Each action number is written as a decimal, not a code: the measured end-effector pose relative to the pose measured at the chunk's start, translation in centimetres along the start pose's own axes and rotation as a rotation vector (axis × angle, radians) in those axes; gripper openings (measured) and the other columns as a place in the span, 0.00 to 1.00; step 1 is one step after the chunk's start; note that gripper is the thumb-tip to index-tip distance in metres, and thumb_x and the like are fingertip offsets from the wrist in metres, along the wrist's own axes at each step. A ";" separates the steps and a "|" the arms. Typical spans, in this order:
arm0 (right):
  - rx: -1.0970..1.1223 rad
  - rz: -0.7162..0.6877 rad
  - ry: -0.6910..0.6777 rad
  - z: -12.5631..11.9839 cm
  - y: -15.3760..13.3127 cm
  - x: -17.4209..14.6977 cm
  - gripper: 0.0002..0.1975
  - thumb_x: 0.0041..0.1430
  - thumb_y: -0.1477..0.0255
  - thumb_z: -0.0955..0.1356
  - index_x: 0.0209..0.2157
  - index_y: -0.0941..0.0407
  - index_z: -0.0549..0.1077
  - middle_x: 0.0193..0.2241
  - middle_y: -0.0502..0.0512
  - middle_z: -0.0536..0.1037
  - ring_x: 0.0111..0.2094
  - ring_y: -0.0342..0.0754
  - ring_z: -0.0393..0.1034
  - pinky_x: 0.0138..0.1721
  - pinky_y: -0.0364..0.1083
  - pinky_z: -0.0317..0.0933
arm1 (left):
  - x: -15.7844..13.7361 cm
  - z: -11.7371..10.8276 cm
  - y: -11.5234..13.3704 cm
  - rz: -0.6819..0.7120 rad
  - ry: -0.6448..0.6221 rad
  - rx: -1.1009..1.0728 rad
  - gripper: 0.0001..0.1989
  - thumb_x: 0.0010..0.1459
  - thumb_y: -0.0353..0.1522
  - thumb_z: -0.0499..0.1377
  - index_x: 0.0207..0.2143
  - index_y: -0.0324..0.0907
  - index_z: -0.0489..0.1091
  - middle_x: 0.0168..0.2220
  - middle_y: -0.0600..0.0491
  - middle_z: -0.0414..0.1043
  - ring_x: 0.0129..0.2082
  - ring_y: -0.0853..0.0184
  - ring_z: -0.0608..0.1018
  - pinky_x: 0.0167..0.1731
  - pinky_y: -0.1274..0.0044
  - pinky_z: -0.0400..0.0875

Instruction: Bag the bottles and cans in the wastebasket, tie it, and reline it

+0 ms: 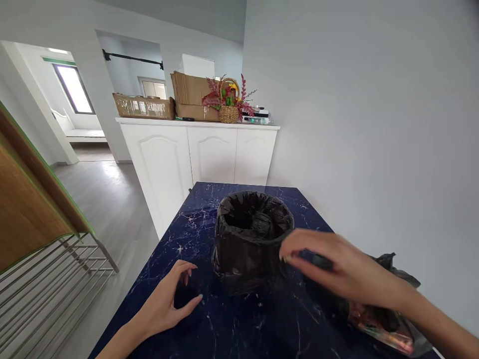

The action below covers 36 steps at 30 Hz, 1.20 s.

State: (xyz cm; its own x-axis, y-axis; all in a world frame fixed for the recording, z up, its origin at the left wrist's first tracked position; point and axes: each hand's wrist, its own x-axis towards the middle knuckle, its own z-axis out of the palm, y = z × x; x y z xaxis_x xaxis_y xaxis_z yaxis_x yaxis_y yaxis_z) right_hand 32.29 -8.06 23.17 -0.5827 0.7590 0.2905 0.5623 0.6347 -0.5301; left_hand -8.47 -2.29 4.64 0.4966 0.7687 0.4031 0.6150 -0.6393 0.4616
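A small round bin lined with a black plastic bag stands upright on the dark blue marbled table. Crumpled black plastic shows inside its opening. My left hand is at the bin's left, fingers curved and apart from the thumb, holding nothing. On the other side, my right hand hovers close to the bin's right edge. Its fingers bend toward the thumb, and motion blurs the tips, so whether they pinch anything is unclear. Partly hidden under the right forearm lies a clear and black plastic package with reddish contents.
The blue table meets a grey wall on the right. Behind it stands a white cabinet bearing cardboard boxes and a wicker flower basket. At left are a metal rack and a brown wooden panel.
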 end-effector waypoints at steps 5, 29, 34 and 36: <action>-0.180 0.032 -0.085 -0.5 3.2 7.3 0.16 0.73 0.62 0.68 0.58 0.48 0.78 0.60 0.55 0.79 0.60 0.56 0.74 0.61 0.57 0.68 | -0.7 1.1 -1.5 -0.287 -0.017 -0.232 0.16 0.71 0.47 0.57 0.49 0.46 0.72 0.36 0.53 0.74 0.34 0.64 0.77 0.35 0.76 0.73; -0.568 0.018 -0.218 -0.1 4.1 4.3 0.17 0.78 0.60 0.64 0.34 0.52 0.73 0.26 0.50 0.80 0.29 0.51 0.78 0.29 0.46 0.52 | -0.7 1.5 -2.3 -0.309 -0.027 -0.263 0.17 0.71 0.48 0.56 0.41 0.46 0.75 0.35 0.53 0.76 0.33 0.63 0.76 0.36 0.76 0.70; -0.599 0.120 -0.201 -3.3 8.2 3.8 0.21 0.78 0.55 0.61 0.33 0.51 0.71 0.25 0.51 0.79 0.27 0.52 0.76 0.28 0.46 0.48 | -0.7 1.7 -2.3 -0.315 -0.029 -0.237 0.18 0.71 0.48 0.56 0.41 0.46 0.75 0.35 0.52 0.77 0.33 0.63 0.76 0.36 0.75 0.70; -0.623 0.175 -0.209 -4.6 10.6 3.2 0.23 0.78 0.52 0.59 0.35 0.50 0.73 0.22 0.50 0.77 0.24 0.52 0.74 0.28 0.46 0.49 | -0.6 1.6 -2.3 -0.320 -0.029 -0.233 0.19 0.71 0.49 0.56 0.40 0.45 0.75 0.35 0.52 0.77 0.33 0.63 0.76 0.36 0.75 0.71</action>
State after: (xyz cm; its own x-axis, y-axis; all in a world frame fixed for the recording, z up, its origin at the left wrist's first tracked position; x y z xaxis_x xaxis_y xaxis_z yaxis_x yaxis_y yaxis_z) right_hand 39.06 1.78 22.17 -0.5187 0.8535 0.0492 0.8549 0.5184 0.0204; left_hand -9.19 -1.30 2.07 0.3219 0.9277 0.1890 0.5875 -0.3523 0.7285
